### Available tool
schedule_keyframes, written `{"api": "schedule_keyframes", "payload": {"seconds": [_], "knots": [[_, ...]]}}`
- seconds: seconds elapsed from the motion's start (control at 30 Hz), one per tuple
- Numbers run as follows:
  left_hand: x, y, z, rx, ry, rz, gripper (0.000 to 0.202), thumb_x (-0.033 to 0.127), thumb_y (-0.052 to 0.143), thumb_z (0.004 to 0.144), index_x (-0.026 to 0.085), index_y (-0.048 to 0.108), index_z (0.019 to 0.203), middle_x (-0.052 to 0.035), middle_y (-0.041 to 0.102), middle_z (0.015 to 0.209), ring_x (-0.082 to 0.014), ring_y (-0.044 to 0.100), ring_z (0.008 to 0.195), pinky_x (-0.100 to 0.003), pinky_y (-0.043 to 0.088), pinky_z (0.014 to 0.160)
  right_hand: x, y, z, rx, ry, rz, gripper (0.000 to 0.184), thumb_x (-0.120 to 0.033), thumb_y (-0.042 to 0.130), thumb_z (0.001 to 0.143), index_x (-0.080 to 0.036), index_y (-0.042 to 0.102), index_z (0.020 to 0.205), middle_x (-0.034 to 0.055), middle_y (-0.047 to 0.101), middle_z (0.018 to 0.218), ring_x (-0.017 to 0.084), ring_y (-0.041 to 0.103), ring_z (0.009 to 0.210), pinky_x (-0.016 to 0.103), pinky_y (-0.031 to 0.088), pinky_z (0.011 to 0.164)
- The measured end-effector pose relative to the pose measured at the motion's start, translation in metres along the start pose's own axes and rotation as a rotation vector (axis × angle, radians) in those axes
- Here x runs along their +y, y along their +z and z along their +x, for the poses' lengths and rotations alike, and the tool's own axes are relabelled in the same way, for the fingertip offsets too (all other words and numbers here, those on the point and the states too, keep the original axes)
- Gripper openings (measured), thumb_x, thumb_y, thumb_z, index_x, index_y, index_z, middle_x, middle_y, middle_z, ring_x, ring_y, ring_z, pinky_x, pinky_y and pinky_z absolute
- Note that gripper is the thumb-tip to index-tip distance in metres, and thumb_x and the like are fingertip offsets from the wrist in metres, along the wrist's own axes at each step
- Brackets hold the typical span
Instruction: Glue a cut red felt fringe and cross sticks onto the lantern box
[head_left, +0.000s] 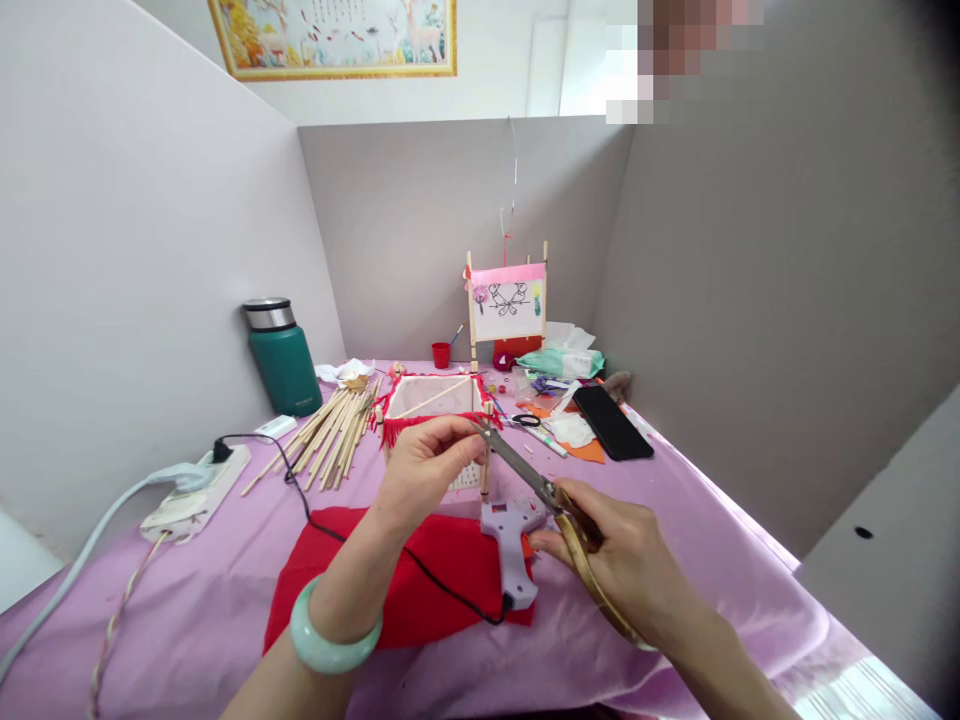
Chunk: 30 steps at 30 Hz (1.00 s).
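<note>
My right hand [630, 550] grips a pair of scissors [521, 465] by the gold-brown handles. Their dark blades point up and left, looking nearly closed, with the tips at the fingers of my left hand [427, 470]. That hand is closed in a pinch, and whatever lies between its fingers is too small to make out. Behind it stands a wooden-stick frame [486, 470] with white panels and red fringe [397, 428] round the top, partly hidden by my hand. A lavender glue gun [514, 560] rests below the blades on red cloth [352, 590].
Wooden sticks [334, 430], a green thermos [285, 355] and a corded power strip [199, 500] are on the left. A phone [613, 424], black ring [526, 420] and wipes pack [562, 361] lie right. A decorated lantern [508, 305] stands behind. Grey partitions [465, 200] enclose the table.
</note>
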<state>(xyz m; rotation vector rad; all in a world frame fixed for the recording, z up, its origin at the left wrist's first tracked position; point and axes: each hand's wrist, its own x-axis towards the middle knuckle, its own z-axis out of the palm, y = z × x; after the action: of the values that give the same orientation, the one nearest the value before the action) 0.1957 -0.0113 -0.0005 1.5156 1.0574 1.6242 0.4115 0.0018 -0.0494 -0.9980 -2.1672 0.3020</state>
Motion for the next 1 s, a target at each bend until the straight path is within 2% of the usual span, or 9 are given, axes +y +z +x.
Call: {"api": "schedule_keyframes", "payload": {"seconds": [0.13,0.3,0.5,0.8,1.0], "knots": [[0.001,0.0,0.0,0.001,0.006,-0.007,0.008,0.02,0.066,0.074,0.014,0.068,0.07,-0.0001,0.061,0.061,-0.0059,0.046,0.051,-0.017,0.038,0.049,-0.001,-0.003,0.003,-0.048,0.034,-0.063,0.042,-0.058,0.064,0.075,-0.023,0.057,0.098,-0.0049,0.061,0.069,0.01,0.052,0.058,0.023,0.04,0.057],[0.001,0.001,-0.002,-0.032,0.029,0.013,0.008,0.021,0.066,0.075,0.014,0.069,0.071,-0.0002,0.06,0.062,-0.0061,0.045,0.052,-0.017,0.037,0.048,-0.007,-0.007,0.007,-0.039,0.054,-0.107,0.045,-0.059,0.066,0.072,-0.026,0.055,0.1,-0.0063,0.062,0.073,0.011,0.054,0.06,0.024,0.04,0.058],[-0.001,0.001,-0.003,-0.036,0.035,0.014,0.009,0.023,0.067,0.076,0.015,0.069,0.074,-0.0003,0.061,0.063,-0.0063,0.046,0.053,-0.017,0.037,0.049,-0.012,-0.009,0.007,-0.074,0.084,-0.118,0.037,-0.054,0.066,0.075,-0.026,0.054,0.096,-0.0057,0.062,0.076,0.012,0.056,0.064,0.024,0.039,0.058],[-0.001,-0.001,-0.002,-0.042,0.04,0.04,0.012,0.027,0.069,0.075,0.015,0.07,0.075,-0.001,0.061,0.063,-0.0079,0.049,0.054,-0.019,0.039,0.05,-0.012,-0.008,0.008,-0.062,0.056,-0.078,0.038,-0.057,0.065,0.074,-0.024,0.055,0.09,-0.0046,0.058,0.069,0.011,0.049,0.057,0.022,0.038,0.055],[-0.003,0.001,-0.002,-0.03,0.028,0.017,0.01,0.025,0.069,0.075,0.015,0.068,0.072,-0.0005,0.062,0.062,-0.0071,0.048,0.051,-0.018,0.038,0.048,-0.006,0.001,0.006,0.008,0.007,0.01,0.042,-0.059,0.062,0.076,-0.021,0.056,0.093,-0.0058,0.053,0.061,0.008,0.041,0.051,0.02,0.037,0.051]]}}
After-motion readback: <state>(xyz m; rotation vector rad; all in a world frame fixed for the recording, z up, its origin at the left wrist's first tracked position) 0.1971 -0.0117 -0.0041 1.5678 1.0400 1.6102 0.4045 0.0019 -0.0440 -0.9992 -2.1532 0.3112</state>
